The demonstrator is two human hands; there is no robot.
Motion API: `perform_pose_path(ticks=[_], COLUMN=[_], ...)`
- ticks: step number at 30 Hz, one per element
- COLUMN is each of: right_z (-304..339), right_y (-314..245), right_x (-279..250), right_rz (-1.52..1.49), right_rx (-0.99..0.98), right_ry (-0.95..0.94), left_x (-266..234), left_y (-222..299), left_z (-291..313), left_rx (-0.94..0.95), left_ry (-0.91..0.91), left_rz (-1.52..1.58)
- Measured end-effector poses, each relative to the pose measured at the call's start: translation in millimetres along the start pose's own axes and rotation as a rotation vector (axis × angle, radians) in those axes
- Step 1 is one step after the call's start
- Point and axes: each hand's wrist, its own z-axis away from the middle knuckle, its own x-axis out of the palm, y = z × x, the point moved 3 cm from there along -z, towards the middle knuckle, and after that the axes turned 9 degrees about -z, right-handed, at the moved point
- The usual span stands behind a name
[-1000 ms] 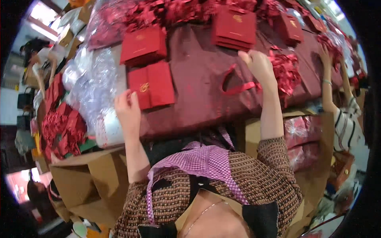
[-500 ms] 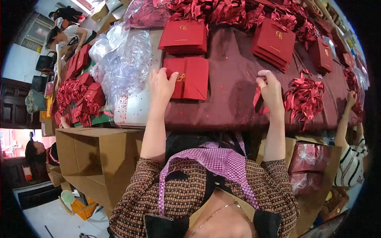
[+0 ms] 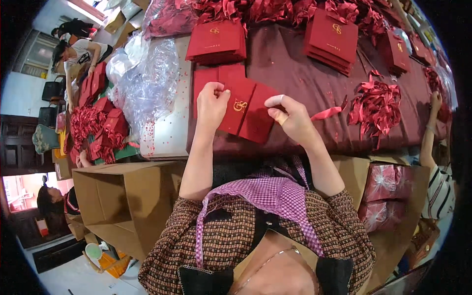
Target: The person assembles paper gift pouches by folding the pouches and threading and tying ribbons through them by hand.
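Note:
A flat red paper gift bag point(image 3: 258, 118) with a gold emblem lies tilted in front of me, a crease running down it. My left hand point(image 3: 211, 110) is closed at its left side, thumb and finger pinching the edge. At the bag's right edge, my right hand point(image 3: 293, 120) has its fingers pinched together, with a white covering on one fingertip. A red ribbon point(image 3: 328, 113) trails out behind this hand; its held end is hidden. Another flat red bag point(image 3: 205, 76) shows underneath.
Stacks of red bags stand behind, at centre point(image 3: 215, 44) and right point(image 3: 334, 37). A heap of red ribbons point(image 3: 376, 109) lies to the right. Clear plastic wrap point(image 3: 152, 81) covers the table's left part. An open cardboard box point(image 3: 105, 196) stands below left; other people work at both sides.
My right hand has come left to the bag's right edge, the ribbon trailing with it. My left hand has gone from open to pinching the bag, which is now turned askew.

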Motion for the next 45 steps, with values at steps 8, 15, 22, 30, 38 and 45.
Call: perform_pose_path(ticks=[8, 15, 22, 30, 38, 45], right_z=[-18.6, -27.4, -26.3, -21.2, -22.2, -19.3], right_y=[-17.1, -20.4, -24.7, -28.1, -43.7, -39.3], right_x=[14.8, 27.8, 31.5, 33.3, 35.2, 34.4], right_rz=[0.078, 0.206, 0.265, 0.399, 0.502, 0.308], right_rx=[-0.247, -0.376, -0.394, -0.527, -0.523, -0.453], right_ry=[0.043, 0.167, 0.196, 0.178, 0.106, 0.136], left_x=[-4.0, -11.3, -16.5, -15.3, -15.7, -20.9], left_y=[18.6, 34.9, 46.6, 54.0, 62.2, 55.1], left_z=[20.1, 30.3, 38.4, 43.4, 51.8, 49.6], left_rx=[-0.038, 0.017, 0.046, 0.085, 0.245, 0.056], left_ry=[-0.046, -0.041, -0.048, -0.015, 0.152, 0.060], left_rz=[0.332, 0.288, 0.282, 0.273, 0.160, 0.384])
